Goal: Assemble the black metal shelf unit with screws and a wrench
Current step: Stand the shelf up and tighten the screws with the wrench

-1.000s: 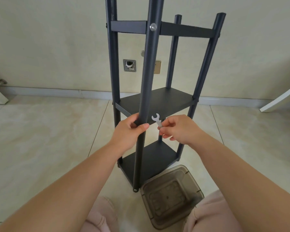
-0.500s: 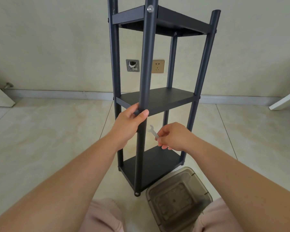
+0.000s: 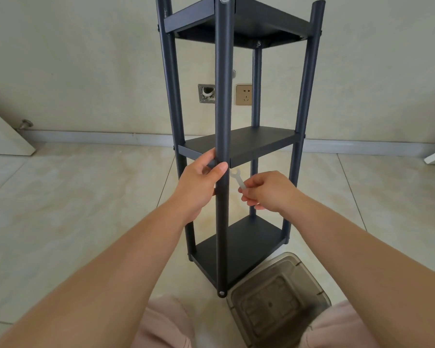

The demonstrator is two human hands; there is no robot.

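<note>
At six o'clock, nearest me, a smoky clear plastic bin (image 3: 279,302) sits on the tiled floor (image 3: 60,202) just beside the foot of the black shelf unit (image 3: 239,146), which stands upright ahead of me. At about eleven o'clock from the bin my left hand (image 3: 201,182) is wrapped around the unit's front post at the middle shelf, while at one o'clock my right hand (image 3: 266,190) pinches a small pale wrench (image 3: 237,178), its open end up, just right of that post. Beyond, at twelve o'clock, a wall socket (image 3: 244,94) shows between the posts.

Black shelf unit (image 3: 239,146), white wrench (image 3: 237,179), smoky-brown bin (image 3: 278,297).
</note>
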